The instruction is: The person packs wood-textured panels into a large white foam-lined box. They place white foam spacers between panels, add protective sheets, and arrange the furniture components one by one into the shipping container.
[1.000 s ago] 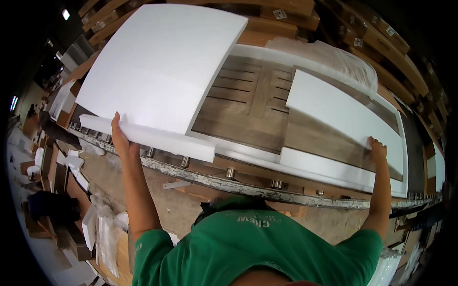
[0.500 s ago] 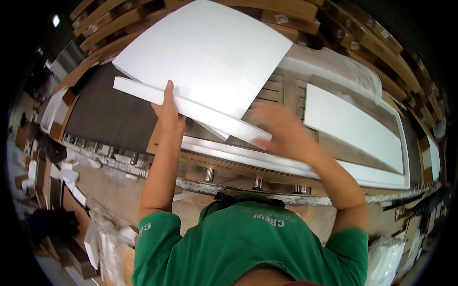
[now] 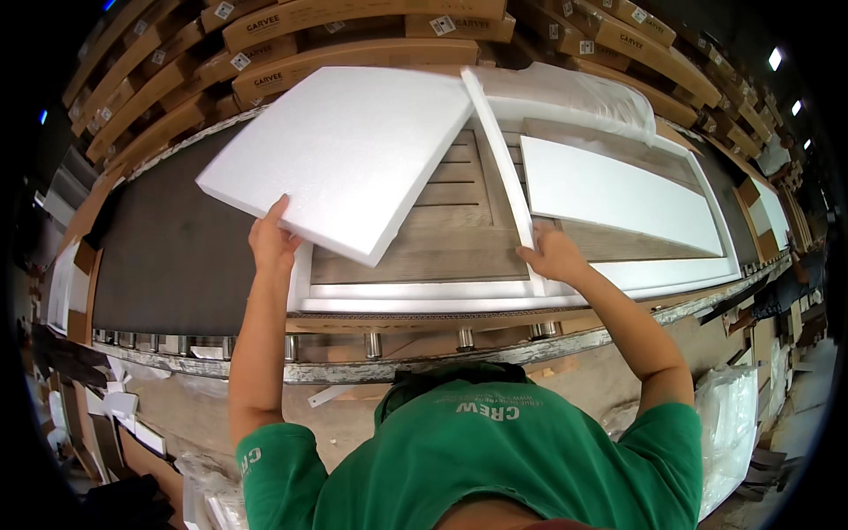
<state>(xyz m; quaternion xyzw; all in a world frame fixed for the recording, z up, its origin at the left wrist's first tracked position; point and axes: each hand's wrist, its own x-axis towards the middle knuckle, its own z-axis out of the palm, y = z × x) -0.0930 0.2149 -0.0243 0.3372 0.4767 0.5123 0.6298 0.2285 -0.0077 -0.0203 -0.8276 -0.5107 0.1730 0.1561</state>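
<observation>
Gripping the near edge of a big white foam slab (image 3: 340, 155), the person's left hand (image 3: 272, 240) is clenched on it, thumb on top and fingers tucked beneath, so the slab tilts up and away from the grip, out over the dark conveyor belt (image 3: 177, 256) and over the left end of the open flat carton (image 3: 459, 305); the right hand (image 3: 554, 254) is closed lightly round the lower end of a thin foam strip (image 3: 499, 155), which runs straight up from that grip across the grey wooden panel (image 3: 450, 221) lying in the carton; how tightly those fingers pinch I cannot quite tell, but the strip is plainly in hand; to the right of that grip a second, longer foam sheet (image 3: 618, 190) already lies flat on the wood, and beyond the strip's far tip sits crumpled clear plastic wrap (image 3: 565, 88); below both hands runs the carton's white foam border; stacked brown cartons (image 3: 336, 40) line the wall behind; by my reckoning the padding is about half laid; the right side looks covered; the left side of the wood is still bare, the slab not yet lowered, the strip not yet settled, and the carton still open
</observation>
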